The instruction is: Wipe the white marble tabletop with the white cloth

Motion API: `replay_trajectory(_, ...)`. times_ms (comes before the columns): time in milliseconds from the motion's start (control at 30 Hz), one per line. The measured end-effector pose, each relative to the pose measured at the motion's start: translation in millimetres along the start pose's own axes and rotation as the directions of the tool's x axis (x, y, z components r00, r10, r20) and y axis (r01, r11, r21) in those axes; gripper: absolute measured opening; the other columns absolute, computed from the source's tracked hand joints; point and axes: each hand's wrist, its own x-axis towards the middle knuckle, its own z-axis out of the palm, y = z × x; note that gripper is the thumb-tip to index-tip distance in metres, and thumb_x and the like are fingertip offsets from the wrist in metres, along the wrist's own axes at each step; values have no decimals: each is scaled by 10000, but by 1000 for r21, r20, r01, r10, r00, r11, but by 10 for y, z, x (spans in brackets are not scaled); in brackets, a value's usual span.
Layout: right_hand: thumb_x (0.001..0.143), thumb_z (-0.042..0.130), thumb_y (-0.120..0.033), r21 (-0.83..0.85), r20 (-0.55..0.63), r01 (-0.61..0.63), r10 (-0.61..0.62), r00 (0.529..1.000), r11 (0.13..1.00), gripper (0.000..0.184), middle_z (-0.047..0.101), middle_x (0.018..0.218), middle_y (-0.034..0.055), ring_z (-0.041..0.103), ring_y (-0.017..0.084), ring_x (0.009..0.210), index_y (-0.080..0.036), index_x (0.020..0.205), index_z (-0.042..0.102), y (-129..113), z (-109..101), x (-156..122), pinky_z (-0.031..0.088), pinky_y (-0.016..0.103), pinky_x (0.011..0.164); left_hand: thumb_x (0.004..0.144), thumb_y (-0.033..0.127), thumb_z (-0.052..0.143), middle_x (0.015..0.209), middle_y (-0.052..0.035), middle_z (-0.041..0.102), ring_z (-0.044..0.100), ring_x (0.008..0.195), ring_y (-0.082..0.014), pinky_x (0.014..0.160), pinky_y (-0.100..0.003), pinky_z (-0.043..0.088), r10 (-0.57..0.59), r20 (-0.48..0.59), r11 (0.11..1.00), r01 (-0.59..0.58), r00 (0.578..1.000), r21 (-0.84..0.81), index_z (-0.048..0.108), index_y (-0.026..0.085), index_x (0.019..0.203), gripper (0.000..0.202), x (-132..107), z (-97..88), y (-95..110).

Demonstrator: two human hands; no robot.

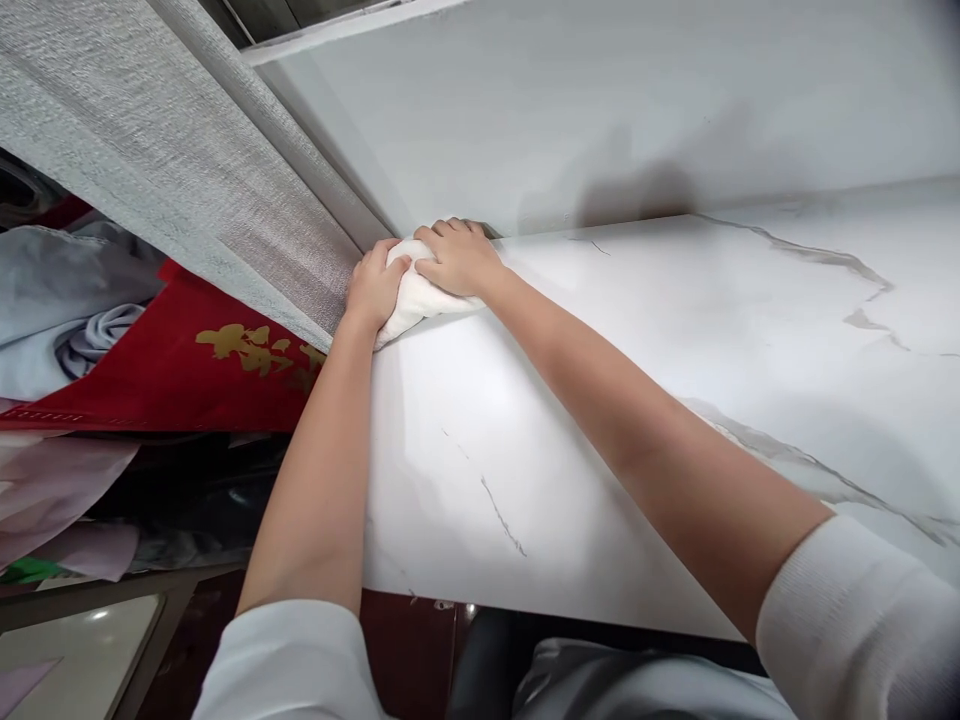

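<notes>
A bunched white cloth [411, 298] lies at the far left corner of a white marble-patterned tabletop [600, 420], where it meets the wall and a grey curtain. My left hand [373, 285] grips the cloth's left side with fingers curled. My right hand [457, 258] presses down on top of the cloth, fingers bent over it. Both arms stretch forward across the table, white sleeves pushed up near the elbows.
A grey textured curtain [172, 170] hangs along the table's left edge. Beyond it lie a red bag with a gold leaf print [187, 370], grey fabric [67, 310] and pinkish sheets [52, 490]. The pale wall [600, 100] backs the table.
</notes>
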Motion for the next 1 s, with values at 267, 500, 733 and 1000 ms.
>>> replay_trajectory(267,1017,341,-334,-63,-1,0,0,1000,998,453,510,1375,162,399,300,1327,-102,1371,501,-169,7,-286,200,537,1155,918,326,466,1431,-72,548,433,1374,-315,1170,-525,302,75,21,996,-76,997,38,555,247,1370,468,-271,-77,-13)
replay_trajectory(500,979,395,-317,-68,-5,48,-48,999,997,440,513,1362,179,400,316,1316,-102,1343,519,-594,16,-868,186,581,1166,911,390,437,1446,-77,536,396,1408,-297,1205,-500,261,132,61,990,-135,989,45,531,257,1378,495,-967,-308,-108)
replay_trajectory(733,961,412,-327,-58,-22,116,-117,993,992,464,527,1324,197,418,335,1281,-81,1338,525,-1062,-32,-1609,227,586,1143,940,440,411,1469,-74,504,392,1404,-323,1188,-554,281,110,104,988,-120,988,94,494,295,1407,496,-1893,-583,-72)
replay_trajectory(1000,954,430,-368,-60,-73,197,-201,977,979,539,514,1338,239,415,390,1280,-40,1373,513,-1361,-100,-2335,257,622,1117,974,453,328,1461,-91,507,414,1394,-290,1195,-533,265,164,67,972,-173,984,159,436,314,1428,487,-2724,-633,-19)
